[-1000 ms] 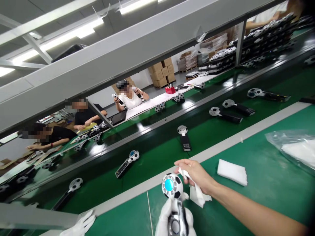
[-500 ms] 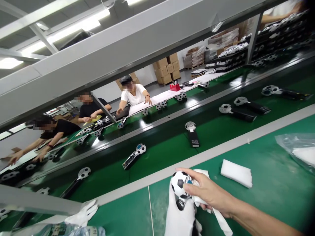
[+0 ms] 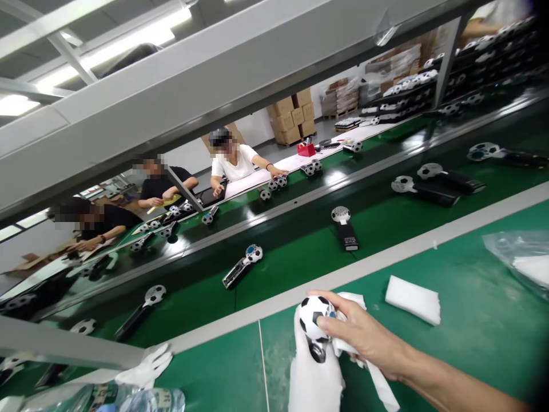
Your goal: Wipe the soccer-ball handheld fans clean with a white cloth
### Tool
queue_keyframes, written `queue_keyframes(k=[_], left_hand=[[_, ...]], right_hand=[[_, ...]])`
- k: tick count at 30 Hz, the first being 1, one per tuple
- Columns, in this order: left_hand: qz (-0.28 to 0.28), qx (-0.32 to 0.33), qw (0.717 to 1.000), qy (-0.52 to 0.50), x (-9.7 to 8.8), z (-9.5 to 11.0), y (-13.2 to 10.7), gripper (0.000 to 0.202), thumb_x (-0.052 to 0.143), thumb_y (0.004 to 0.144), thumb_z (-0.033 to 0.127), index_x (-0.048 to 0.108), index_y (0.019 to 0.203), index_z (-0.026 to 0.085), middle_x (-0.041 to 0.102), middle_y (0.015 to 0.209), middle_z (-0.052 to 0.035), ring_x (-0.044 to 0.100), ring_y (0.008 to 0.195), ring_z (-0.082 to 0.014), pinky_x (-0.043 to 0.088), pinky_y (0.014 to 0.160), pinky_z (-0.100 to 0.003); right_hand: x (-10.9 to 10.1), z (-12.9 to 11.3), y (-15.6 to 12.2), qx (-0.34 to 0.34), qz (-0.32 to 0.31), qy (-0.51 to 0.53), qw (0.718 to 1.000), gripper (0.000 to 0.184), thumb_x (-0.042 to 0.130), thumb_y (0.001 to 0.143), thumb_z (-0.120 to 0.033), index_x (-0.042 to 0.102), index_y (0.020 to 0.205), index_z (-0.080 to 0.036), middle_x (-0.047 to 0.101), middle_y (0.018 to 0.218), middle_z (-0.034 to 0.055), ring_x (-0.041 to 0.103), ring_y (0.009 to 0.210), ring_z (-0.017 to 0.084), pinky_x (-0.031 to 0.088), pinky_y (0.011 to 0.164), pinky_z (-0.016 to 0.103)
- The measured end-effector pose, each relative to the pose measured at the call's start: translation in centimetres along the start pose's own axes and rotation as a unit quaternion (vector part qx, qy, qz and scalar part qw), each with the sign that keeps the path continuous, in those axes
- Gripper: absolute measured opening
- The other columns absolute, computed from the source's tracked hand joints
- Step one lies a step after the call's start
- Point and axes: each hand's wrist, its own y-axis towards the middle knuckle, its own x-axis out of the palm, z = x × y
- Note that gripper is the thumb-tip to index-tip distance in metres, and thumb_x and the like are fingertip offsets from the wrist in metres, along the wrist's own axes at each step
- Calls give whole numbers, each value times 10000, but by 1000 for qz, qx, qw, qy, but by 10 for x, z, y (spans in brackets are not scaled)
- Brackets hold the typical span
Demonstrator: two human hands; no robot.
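My left hand [image 3: 315,377], in a white glove, is wrapped round the black handle of a handheld fan with a soccer-ball head [image 3: 315,317]; most of the handle is hidden. The ball head is white with black patches and points upward. My bare right hand [image 3: 358,329] is closed on a bunched white cloth [image 3: 381,386], whose end hangs below the palm. Its thumb presses the side of the ball, near a bit of blue. A folded white cloth [image 3: 412,300] lies on the green bench to the right of my hands.
Beyond the bench's grey edge, a green conveyor [image 3: 291,263] carries several similar fans. A clear plastic bag [image 3: 521,257] lies at right. A loose white glove [image 3: 146,366] and plastic bottles [image 3: 150,400] sit at lower left. A grey beam [image 3: 214,74] crosses overhead. Several people work across the line.
Fans on the near belt have shifted right. Both my hands stay on the fan, its ball turned slightly. Across the line, the person in white has reached an arm toward some fans.
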Motion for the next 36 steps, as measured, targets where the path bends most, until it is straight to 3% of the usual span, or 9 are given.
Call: queue_keyframes(k=[4, 9, 14, 20, 23, 27, 30, 32, 36], left_hand=[[-17, -11, 1000, -18, -1, -3, -4, 347, 522, 868, 346, 505, 1174, 184, 553, 1121, -80, 570, 944, -182, 490, 801, -363], [-64, -26, 996, -64, -3, -1, -1, 336, 527, 864, 322, 495, 1169, 185, 565, 1094, -75, 585, 899, -171, 493, 775, -341], [-140, -44, 979, -142, -6, 7, 5, 421, 507, 849, 450, 500, 1147, 153, 612, 986, -83, 603, 756, -155, 508, 677, -327], [-194, -91, 951, -224, -10, 14, 1, 661, 379, 784, 689, 576, 1082, 133, 634, 739, -112, 581, 523, -187, 445, 466, -296], [-211, -98, 929, -289, -15, 14, 0, 685, 384, 757, 723, 565, 1131, 178, 636, 801, -111, 564, 521, -170, 426, 441, -279], [-214, -87, 919, -318, -21, 12, 1, 684, 407, 771, 700, 486, 1223, 192, 618, 925, -96, 580, 639, -158, 476, 530, -295], [-217, -86, 915, -329, -21, 7, 2, 575, 367, 851, 613, 481, 1201, 171, 601, 956, -85, 572, 705, -137, 496, 611, -307], [-221, -89, 912, -333, -18, 4, 2, 487, 387, 877, 550, 506, 1155, 169, 595, 965, -76, 571, 739, -135, 499, 645, -310], [-238, -102, 907, -333, -12, 0, 3, 400, 455, 877, 472, 531, 1094, 144, 589, 951, -66, 571, 768, -145, 500, 660, -319]], right_hand=[[5, -5, -1, 8, 8, 9, 1000, 383, 628, 800, -331, 528, 1141, -187, 641, 839, 5, 572, 705, 118, 448, 598, 178], [1, 0, 10, 48, 31, -38, 998, 437, 627, 788, -381, 513, 1177, -217, 587, 677, -23, 390, 436, 57, 226, 341, 152], [-16, 3, 17, 25, 22, -33, 999, 442, 577, 806, -508, 585, 1092, -171, 550, 616, -16, 310, 393, 43, 182, 327, 158], [-29, -6, 18, -9, 125, 82, 989, 410, 510, 845, -525, 621, 948, -144, 603, 743, 30, 330, 404, 38, 191, 338, 164], [-28, -18, 21, -53, 157, 111, 980, 382, 496, 855, -514, 624, 895, -157, 554, 686, -3, 321, 396, 47, 209, 339, 179], [-21, -34, 23, -128, 200, 110, 965, 331, 497, 863, -489, 619, 872, -182, 534, 683, -16, 363, 441, 69, 278, 375, 193], [-7, -36, 19, -212, 210, 43, 954, 284, 474, 890, -443, 620, 882, -200, 546, 697, -10, 464, 557, 104, 374, 482, 206], [6, -30, 17, -277, 180, -68, 941, 260, 432, 916, -386, 622, 910, -208, 576, 739, 11, 524, 660, 139, 426, 587, 241], [21, -12, 24, -369, 40, -367, 853, 279, 393, 899, -214, 631, 1044, -200, 641, 933, 82, 555, 899, 226, 428, 791, 363]])
